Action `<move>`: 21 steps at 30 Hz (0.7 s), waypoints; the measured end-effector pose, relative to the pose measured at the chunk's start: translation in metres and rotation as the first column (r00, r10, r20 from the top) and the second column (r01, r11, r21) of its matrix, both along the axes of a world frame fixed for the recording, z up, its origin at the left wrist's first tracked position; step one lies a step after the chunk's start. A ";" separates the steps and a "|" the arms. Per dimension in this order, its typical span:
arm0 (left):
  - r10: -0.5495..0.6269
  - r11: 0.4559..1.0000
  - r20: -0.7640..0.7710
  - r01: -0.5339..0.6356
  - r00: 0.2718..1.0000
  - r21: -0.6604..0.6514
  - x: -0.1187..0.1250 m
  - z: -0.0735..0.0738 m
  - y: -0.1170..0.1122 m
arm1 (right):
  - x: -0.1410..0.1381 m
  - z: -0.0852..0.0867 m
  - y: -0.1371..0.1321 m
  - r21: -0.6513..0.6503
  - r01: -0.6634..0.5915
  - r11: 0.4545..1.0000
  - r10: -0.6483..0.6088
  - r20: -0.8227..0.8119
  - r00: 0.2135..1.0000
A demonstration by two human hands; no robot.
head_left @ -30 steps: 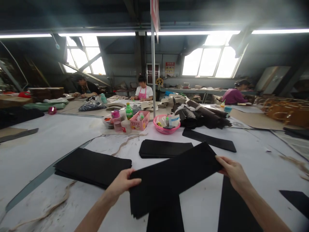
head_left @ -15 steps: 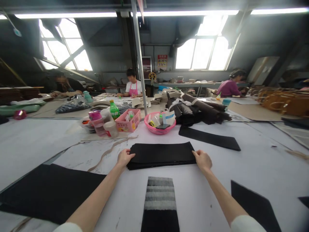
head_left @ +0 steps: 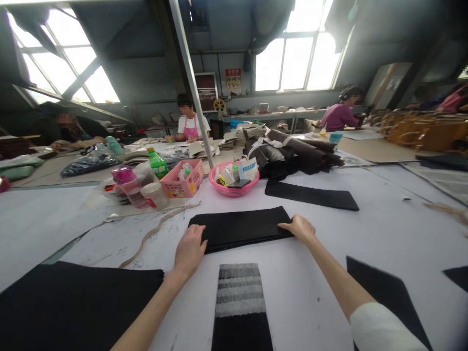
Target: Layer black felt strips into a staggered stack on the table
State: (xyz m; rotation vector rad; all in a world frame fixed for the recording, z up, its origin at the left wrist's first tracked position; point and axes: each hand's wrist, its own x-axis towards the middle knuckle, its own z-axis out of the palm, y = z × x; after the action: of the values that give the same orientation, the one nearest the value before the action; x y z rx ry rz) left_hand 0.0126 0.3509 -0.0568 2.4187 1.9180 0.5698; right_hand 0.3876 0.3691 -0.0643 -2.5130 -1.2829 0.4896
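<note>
A stack of black rectangular sheets (head_left: 241, 226), fabric or leather-like, lies on the white-covered table in front of me. My left hand (head_left: 190, 249) grips the stack's left end, its fingers curled over the edge near the front corner. At the opposite end, my right hand (head_left: 300, 228) pinches the right edge, with a fingertip on the top sheet. Nearer to me lies a black strip with grey bands (head_left: 239, 297). A larger pile of black sheets (head_left: 76, 307) sits left of it, partly under my left forearm.
Behind the stack are a pink basin (head_left: 234, 191), a pink box (head_left: 182, 180) and a purple-lidded bottle (head_left: 130, 187). One black strip (head_left: 312, 196) lies back right, a black piece (head_left: 387, 297) front right. A metal pole (head_left: 192, 78) rises beyond. Other people work behind.
My view has shifted, and the stack now slants with its right end farther away. My left hand has moved round toward the front corner; my right fingers reach further over the top.
</note>
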 end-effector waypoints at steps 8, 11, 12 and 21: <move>-0.099 0.989 -0.156 0.079 0.983 -0.127 0.023 -0.008 -0.011 | -0.020 0.011 -0.008 0.187 -0.064 0.980 0.075 -0.050 0.996; -0.094 0.981 -0.124 0.071 0.988 -0.178 0.024 -0.002 -0.009 | -0.045 0.014 -0.023 0.335 -0.093 0.938 0.109 -0.028 0.994; -0.086 0.979 -0.100 0.066 0.991 -0.191 0.024 -0.001 -0.008 | -0.053 0.015 -0.029 0.375 -0.106 0.921 0.124 -0.024 0.992; -0.101 0.977 0.206 0.136 0.973 -0.166 0.041 -0.002 -0.034 | -0.103 0.027 -0.068 0.585 -0.206 0.784 0.243 0.015 0.970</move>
State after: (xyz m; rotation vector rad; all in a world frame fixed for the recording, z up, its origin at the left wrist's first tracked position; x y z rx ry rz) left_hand 0.0541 0.3165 -0.0590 2.2537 1.6584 0.5785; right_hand 0.2846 0.3009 -0.0373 -1.8300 -1.4483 0.1703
